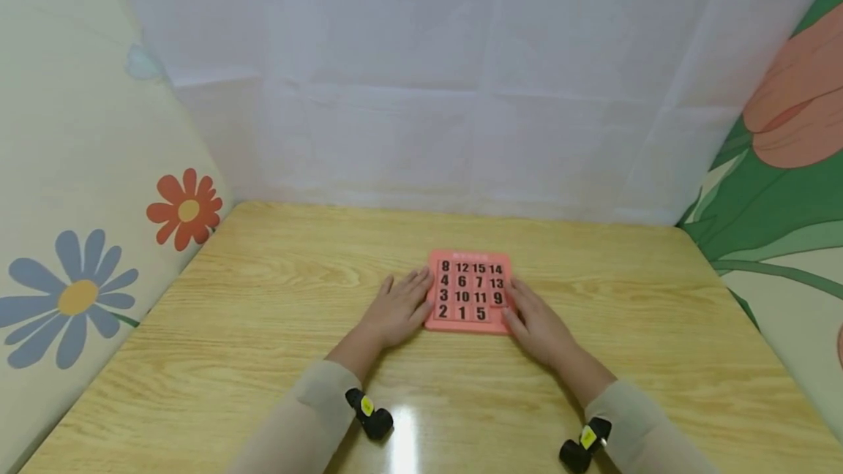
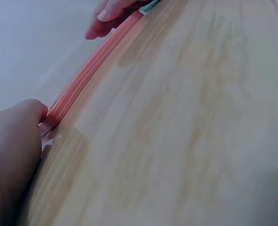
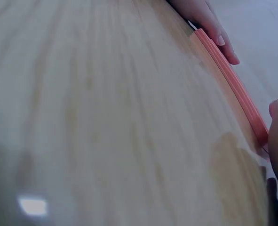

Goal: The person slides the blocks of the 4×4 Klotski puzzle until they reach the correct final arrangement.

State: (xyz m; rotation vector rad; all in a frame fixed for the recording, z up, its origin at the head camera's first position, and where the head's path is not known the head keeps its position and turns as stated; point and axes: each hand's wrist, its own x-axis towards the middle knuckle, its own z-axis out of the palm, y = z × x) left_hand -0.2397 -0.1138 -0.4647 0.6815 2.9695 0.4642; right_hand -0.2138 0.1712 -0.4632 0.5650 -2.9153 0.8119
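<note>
A pink sliding number puzzle (image 1: 470, 290) lies flat on the table, its black-numbered tiles facing up. The top row reads 8, 12, 15, 14; the bottom row has 2, 1, 5 and a gap at the right corner. The 9 tile sits slightly lower than its row. Along the left side rests my left hand (image 1: 397, 311), fingers extended and touching the frame. On the opposite side, my right hand (image 1: 540, 322) lies with straight fingers at the edge and its thumb by the lower right corner. Both wrist views show the puzzle's front edge (image 2: 89, 70) between the hands.
The wood-grain table (image 1: 296, 262) extends around the puzzle. A white cloth (image 1: 395, 93) hangs behind it, with flower-patterned panels at left and right. Black wrist cameras (image 1: 372, 415) are strapped over the beige sleeves.
</note>
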